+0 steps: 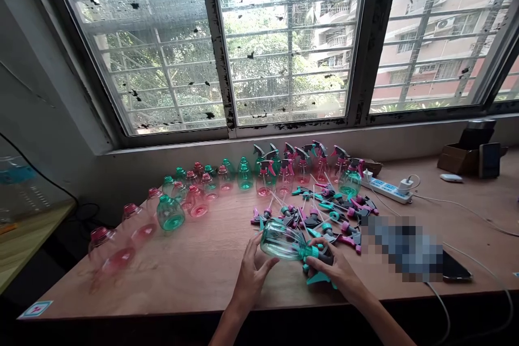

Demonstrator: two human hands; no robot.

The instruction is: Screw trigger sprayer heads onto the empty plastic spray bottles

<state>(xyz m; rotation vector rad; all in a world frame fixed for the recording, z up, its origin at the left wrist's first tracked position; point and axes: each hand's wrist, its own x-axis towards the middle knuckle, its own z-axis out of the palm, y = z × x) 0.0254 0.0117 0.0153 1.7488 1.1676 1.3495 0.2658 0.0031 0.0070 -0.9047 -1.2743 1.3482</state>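
Observation:
A clear green spray bottle (283, 240) lies sideways between my hands, its base toward the left and its neck toward the right. My left hand (252, 270) is wrapped round the base end. At the neck, my right hand (333, 266) grips the teal and dark grey spray head (314, 253), thumb and fingers closed on its collar. The teal trigger (319, 278) points down below that hand. Just beyond the bottle is a heap of loose spray heads (312, 217) in pink, teal and grey, with thin white tubes.
Bottles without heads, such as a green one (171, 213) and a pink one (111, 251), stand at the left. Bottles with heads (302, 167) stand by the window. A power strip (387, 189), a phone (456, 267) and cables are on the right.

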